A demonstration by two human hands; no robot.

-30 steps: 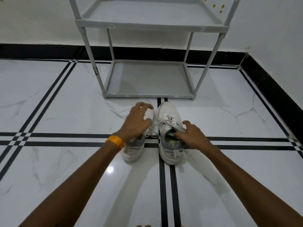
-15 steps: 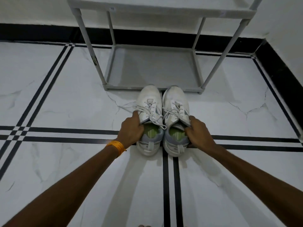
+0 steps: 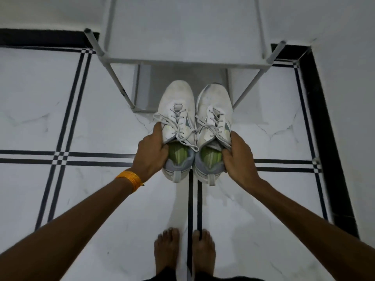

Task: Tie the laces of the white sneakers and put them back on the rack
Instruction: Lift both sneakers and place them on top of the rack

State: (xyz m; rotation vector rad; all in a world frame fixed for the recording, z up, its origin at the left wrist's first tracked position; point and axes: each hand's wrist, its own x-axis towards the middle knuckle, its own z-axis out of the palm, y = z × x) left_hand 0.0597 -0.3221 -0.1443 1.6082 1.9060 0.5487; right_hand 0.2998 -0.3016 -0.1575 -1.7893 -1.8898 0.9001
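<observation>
The two white sneakers are held side by side, touching each other, with the toes pointing away from the person toward the rack (image 3: 182, 61). The left hand (image 3: 151, 154) grips the left sneaker (image 3: 176, 110) at its outer side, thumb along the upper and fingers curled into the opening. The right hand (image 3: 238, 157) grips the right sneaker (image 3: 214, 106) in the same way on its outer side, so both hands are closed on a shoe.

Each sneaker has a white upper that looks a little worn and dusty at the toe, a grey heel part with a pull tab, and a yellow-green insole visible inside the opening. There is a small grey-blue mark on the side of each one. The laces (image 3: 182, 130) are light grey and run through the eyelets; their loops and ends lie loose over the tongue — whether a firm knot is there I cannot tell.

The sneakers are seen in front of the lower shelf of the grey rack, with the toes over its front edge, and below the upper shelf. The floor (image 3: 60, 110) is white marble tile with black double lines. An orange band (image 3: 129, 179) is on the left wrist, and two bare feet (image 3: 183, 252) stand at the bottom of the view — one on each side of the black lines.
</observation>
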